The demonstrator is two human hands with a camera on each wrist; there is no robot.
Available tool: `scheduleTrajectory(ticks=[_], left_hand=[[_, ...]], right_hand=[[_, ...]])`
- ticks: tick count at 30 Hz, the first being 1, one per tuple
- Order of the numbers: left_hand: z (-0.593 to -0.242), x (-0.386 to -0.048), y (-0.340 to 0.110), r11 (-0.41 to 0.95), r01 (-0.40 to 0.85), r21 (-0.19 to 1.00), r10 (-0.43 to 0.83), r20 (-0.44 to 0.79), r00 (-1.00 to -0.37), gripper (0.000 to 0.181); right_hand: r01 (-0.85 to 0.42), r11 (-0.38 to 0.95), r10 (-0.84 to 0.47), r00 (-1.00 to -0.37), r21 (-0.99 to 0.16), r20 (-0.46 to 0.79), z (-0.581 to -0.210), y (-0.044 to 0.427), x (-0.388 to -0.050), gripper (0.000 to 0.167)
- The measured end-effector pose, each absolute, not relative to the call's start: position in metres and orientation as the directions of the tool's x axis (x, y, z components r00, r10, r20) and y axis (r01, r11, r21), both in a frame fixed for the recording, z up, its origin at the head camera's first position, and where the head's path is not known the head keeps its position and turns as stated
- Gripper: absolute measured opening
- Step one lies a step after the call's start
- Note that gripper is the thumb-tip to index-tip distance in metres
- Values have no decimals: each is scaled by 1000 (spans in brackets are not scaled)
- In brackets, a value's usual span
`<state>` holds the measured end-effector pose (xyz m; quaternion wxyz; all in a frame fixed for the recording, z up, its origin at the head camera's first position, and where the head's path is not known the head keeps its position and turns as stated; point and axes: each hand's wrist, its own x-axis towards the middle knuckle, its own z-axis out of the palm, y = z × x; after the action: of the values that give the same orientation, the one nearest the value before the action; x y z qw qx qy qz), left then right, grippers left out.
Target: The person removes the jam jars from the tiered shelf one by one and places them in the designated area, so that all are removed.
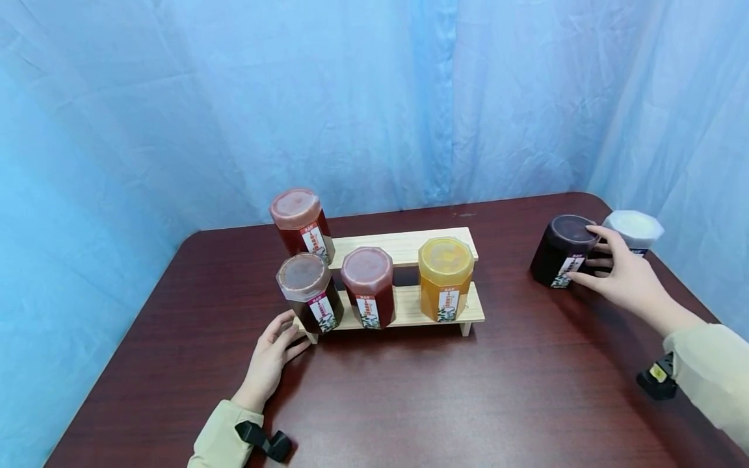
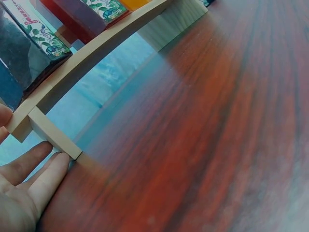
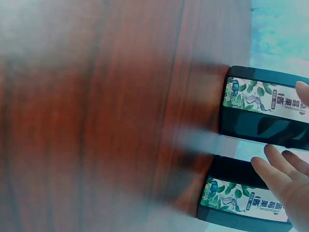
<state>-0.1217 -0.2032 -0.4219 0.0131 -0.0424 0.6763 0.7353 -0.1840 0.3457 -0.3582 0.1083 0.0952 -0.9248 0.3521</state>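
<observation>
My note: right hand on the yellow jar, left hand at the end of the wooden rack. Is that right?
Not the jar: the right hand is on a dark jar, as the head view shows. The left hand is at the end of the wooden rack.

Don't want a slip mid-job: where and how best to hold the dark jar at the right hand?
Probably the dark jar's upper body, below its lid, from the near side: it stands upright, its flat sides suit a pinch, and the gap to the neighbouring jar leaves finger room.
</observation>
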Motion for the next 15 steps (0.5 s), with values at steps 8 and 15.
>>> scheduleTrajectory(ticks=[8, 15], left_hand=[[-423, -122, -204, -95, -56, 994, -38, -60, -997, 28], [-424, -122, -205, -105, -33, 994, -32, -37, -999, 22]], right_hand=[[-216, 776, -61, -961, -593, 270, -356, 346, -172, 82], [-191, 789, -15, -956, -584, 293, -355, 340, -162, 78]])
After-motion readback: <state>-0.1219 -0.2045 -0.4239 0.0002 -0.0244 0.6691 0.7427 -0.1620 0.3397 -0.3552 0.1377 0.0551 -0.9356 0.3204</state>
